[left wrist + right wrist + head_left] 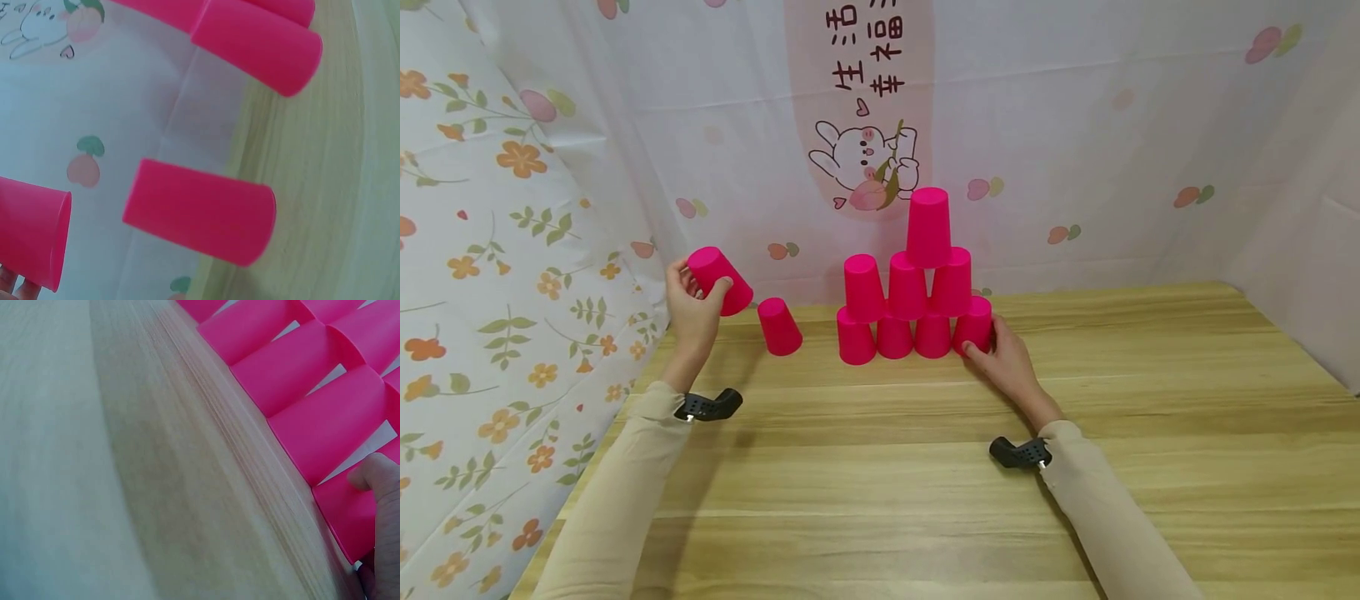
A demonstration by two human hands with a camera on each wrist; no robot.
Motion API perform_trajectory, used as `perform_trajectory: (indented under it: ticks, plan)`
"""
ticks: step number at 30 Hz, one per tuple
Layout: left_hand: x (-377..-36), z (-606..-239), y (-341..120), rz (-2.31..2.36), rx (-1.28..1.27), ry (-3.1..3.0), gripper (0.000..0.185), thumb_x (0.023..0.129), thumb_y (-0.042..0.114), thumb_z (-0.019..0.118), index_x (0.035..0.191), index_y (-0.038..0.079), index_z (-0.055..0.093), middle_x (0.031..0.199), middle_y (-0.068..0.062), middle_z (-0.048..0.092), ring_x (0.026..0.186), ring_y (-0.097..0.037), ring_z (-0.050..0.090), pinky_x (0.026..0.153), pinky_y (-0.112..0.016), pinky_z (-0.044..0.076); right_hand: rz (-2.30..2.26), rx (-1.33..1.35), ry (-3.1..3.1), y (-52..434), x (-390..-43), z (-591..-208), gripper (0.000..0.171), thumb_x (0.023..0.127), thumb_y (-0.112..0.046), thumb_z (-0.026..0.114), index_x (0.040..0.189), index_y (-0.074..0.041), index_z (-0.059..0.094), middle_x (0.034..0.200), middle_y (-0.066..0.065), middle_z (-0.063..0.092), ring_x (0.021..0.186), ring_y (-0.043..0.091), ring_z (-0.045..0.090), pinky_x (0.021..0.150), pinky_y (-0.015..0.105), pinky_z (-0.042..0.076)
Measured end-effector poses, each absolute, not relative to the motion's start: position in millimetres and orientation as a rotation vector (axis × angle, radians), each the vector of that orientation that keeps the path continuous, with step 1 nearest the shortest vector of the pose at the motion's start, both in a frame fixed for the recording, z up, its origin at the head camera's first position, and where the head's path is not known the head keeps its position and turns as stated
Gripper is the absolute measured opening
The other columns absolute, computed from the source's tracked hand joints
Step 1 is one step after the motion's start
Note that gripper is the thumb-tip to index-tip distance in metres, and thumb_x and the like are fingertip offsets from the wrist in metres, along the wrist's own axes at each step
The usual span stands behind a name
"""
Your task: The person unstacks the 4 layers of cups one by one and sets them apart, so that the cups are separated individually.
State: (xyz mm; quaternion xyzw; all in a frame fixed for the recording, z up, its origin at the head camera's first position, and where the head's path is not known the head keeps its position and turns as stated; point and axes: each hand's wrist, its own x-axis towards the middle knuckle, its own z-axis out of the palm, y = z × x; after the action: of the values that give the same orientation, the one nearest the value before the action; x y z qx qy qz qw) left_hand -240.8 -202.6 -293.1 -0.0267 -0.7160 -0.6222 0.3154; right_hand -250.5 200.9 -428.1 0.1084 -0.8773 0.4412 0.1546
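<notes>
My left hand [694, 321] holds a bright pink cup [721, 282] in the air, tilted, between thumb and fingers. In the left wrist view that cup [31, 231] shows at the lower left, with fingertips under it. A lone pink cup [779, 327] stands upside down on the table, right of the held one. Further right rises a pyramid of upside-down pink cups: several in the bottom row, three above, and one top cup [929, 227]. With thumb and fingers, my right hand [1011, 360] grips the rightmost bottom cup [347, 512], which sits on the table.
The wood-grain table [865, 483] ends at a white printed curtain [1075, 150] just behind the cups. A floral cloth [497, 275] hangs along the left side. Each wrist wears a black camera mount [711, 406].
</notes>
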Motion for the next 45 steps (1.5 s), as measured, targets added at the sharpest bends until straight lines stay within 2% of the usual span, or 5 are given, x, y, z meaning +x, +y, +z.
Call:
perform_trajectory:
  ticks: [9,17,22,33,45]
  plan:
    - [-235,-304,-213,-1.575,-0.012,-1.949,0.043,0.081,0.004,0.059,0.120,-0.002,0.040,0.104,0.001,0.051,0.092,-0.009,0.050,0.083,-0.023,0.043,1.263,0.305,-2.511,203,-252,-429,0.054,0.085,-0.019,0.064,0.127,0.006,0.041,0.113,0.024,0.056,0.099,0.036,0.055,0.086,0.047,0.045]
    - [-250,-340,-236,-1.558,0.104,-2.035,0.053,0.081,0.005,0.063,0.126,-0.003,0.037,0.106,-0.001,0.050,0.091,-0.007,0.049,0.083,-0.022,0.042,1.275,0.299,-2.507,201,-252,-430,0.055,0.084,-0.019,0.064,0.127,0.006,0.042,0.112,0.024,0.056,0.099,0.035,0.055,0.085,0.047,0.046]
    - [-253,-353,-241,-1.526,0.135,-2.070,0.051,0.081,0.008,0.064,0.123,-0.002,0.037,0.106,-0.003,0.050,0.090,-0.007,0.049,0.082,-0.021,0.041,1.273,0.290,-2.508,201,-252,-430,0.055,0.084,-0.020,0.064,0.127,0.006,0.041,0.113,0.023,0.056,0.100,0.035,0.055,0.085,0.047,0.046]
    - [-250,-366,-240,-1.501,0.168,-2.130,0.057,0.081,0.007,0.065,0.126,-0.008,0.034,0.114,-0.017,0.050,0.095,-0.013,0.047,0.085,-0.025,0.041,1.278,0.311,-2.505,201,-251,-429,0.054,0.084,-0.019,0.064,0.127,0.006,0.041,0.112,0.023,0.057,0.099,0.034,0.056,0.085,0.047,0.046]
    - [-255,-383,-240,-1.490,0.187,-2.146,0.057,0.080,0.005,0.066,0.125,-0.007,0.035,0.111,-0.014,0.050,0.091,-0.010,0.046,0.080,-0.020,0.039,1.286,0.304,-2.522,201,-250,-427,0.055,0.085,-0.019,0.063,0.128,0.006,0.040,0.114,0.024,0.056,0.100,0.035,0.055,0.087,0.047,0.046]
